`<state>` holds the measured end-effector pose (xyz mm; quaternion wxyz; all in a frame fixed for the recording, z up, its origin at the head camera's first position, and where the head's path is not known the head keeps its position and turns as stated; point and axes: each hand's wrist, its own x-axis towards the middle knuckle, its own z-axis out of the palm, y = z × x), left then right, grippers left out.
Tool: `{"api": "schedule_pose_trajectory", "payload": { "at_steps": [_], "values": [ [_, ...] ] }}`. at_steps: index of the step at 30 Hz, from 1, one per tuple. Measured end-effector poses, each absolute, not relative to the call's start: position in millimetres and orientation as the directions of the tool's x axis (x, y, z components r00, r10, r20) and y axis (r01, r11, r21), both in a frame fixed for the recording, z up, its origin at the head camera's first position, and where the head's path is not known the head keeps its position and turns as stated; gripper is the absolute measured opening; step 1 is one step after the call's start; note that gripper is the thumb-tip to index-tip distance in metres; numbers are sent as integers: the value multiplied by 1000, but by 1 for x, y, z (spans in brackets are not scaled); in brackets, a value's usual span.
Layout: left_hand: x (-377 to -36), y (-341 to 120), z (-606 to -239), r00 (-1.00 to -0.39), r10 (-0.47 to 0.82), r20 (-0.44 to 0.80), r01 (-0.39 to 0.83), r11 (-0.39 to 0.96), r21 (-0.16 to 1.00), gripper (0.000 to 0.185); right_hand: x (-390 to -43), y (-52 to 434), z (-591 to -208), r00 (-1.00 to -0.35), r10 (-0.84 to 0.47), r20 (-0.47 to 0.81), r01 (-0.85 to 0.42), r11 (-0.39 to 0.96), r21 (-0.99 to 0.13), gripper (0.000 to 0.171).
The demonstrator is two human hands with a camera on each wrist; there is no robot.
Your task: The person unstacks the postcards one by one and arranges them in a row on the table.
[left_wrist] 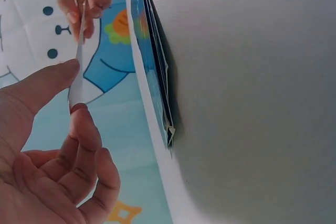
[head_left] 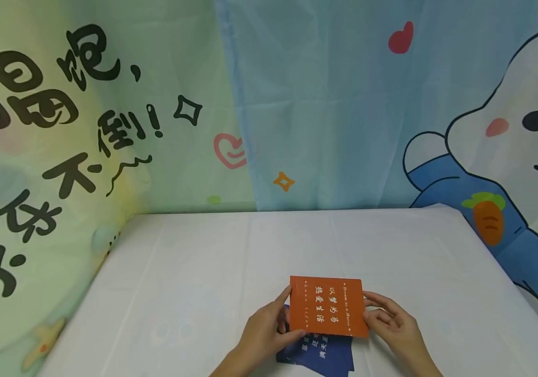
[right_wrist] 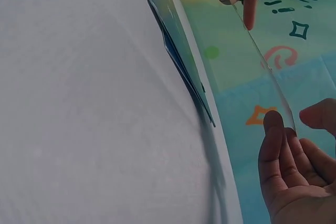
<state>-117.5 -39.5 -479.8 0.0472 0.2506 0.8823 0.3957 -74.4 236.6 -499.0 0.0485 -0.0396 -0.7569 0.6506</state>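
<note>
An orange card (head_left: 326, 306) with white writing is held up over the white table. My left hand (head_left: 269, 325) pinches its left edge between thumb and fingers; edge-on, the card is a thin pale strip (left_wrist: 77, 80) in the left wrist view. At the opposite edge is my right hand (head_left: 393, 324). In the right wrist view, its bent fingers (right_wrist: 281, 156) touch the card's edge (right_wrist: 286, 111), while the thumb stands a little apart. Beneath lie dark blue cards (head_left: 330, 356) with white writing, partly covered by the orange one. From the side they form a thin, uneven stack (left_wrist: 157, 66).
The white-covered table (head_left: 193, 277) spreads around the hands. Behind it hangs a printed cloth (head_left: 316, 104) with a cartoon animal (head_left: 514, 136) at right and large dark characters (head_left: 68, 175) at left.
</note>
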Motion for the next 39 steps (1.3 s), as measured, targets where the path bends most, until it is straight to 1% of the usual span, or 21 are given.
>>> {"api": "schedule_pose_trajectory", "payload": {
  "at_steps": [3,5,8,13,16,18,20,25,32,35,39],
  "values": [
    [-120,-35,-480,-871,476,122,410,566,715,86,-73,240,-498,-997,72,37,-30,93,-995,52],
    [-123,-32,-479,-873,472,124,410,571,711,86,-73,241,-497,-998,45,51,-47,97,-994,58],
    [-126,-28,-479,-876,462,135,412,574,708,86,-74,241,-495,-997,22,69,-65,150,-987,70],
    [-134,-20,-478,-868,471,159,437,572,694,86,-75,240,-494,-995,23,98,-90,246,-965,90],
    [-140,-15,-478,-862,484,155,448,580,681,86,-77,242,-496,-988,35,150,-132,309,-942,96],
    [-144,-11,-477,-853,497,160,466,586,663,85,-78,245,-496,-980,64,189,-154,362,-920,95],
    [-148,-6,-476,-846,508,162,478,589,652,84,-78,248,-497,-971,108,213,-154,398,-904,88],
    [-152,8,-473,-841,513,171,488,582,651,83,-79,255,-495,-954,203,221,-115,432,-894,74],
    [-157,23,-471,-846,502,183,478,560,676,82,-81,263,-491,-938,286,197,-56,436,-898,70],
    [-159,29,-470,-844,507,172,470,548,691,83,-82,266,-491,-930,318,184,-24,446,-895,68],
    [-162,36,-470,-838,526,147,461,537,706,82,-83,271,-491,-921,337,194,-17,465,-885,65]
  ]
}}
